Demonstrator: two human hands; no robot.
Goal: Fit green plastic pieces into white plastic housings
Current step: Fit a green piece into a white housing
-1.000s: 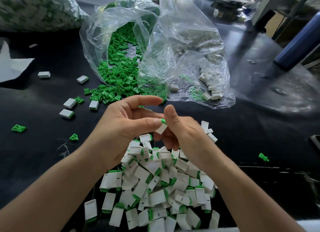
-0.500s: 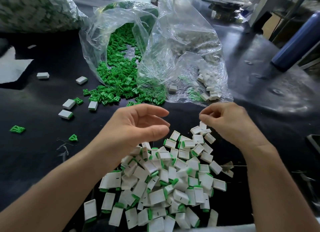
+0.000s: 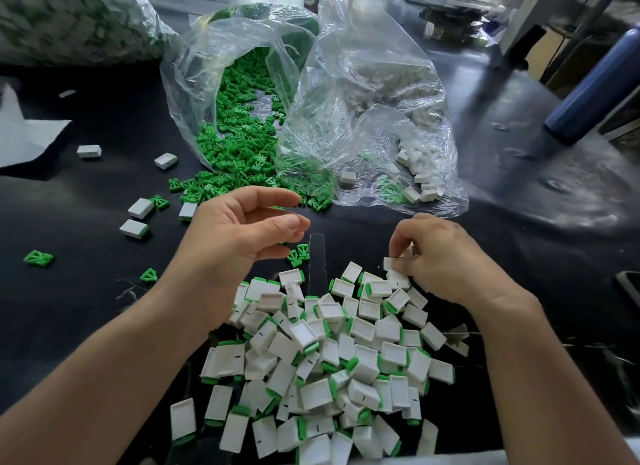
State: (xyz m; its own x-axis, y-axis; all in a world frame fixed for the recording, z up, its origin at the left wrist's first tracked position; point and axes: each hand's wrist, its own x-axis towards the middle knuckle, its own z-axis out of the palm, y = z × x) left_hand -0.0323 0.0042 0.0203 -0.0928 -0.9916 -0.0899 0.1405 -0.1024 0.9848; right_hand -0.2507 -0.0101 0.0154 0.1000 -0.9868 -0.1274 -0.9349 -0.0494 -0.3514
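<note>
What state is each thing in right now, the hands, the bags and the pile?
left hand: open, holding nothing
right hand: pinches a white housing at the pile's far edge
green pieces bag: mouth open, pieces spilled onto the table
white housings bag: lying flat, housings inside
pile: loose heap, green showing at housing ends

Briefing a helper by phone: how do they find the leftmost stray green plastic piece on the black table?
From the clear plastic bag spilling green pieces, look left and nearer, past two white plastic housings on the black table. The green plastic piece lies alone farthest left; it is squarish and ribbed, unlike the smaller green triangle nearer the left forearm.
</note>
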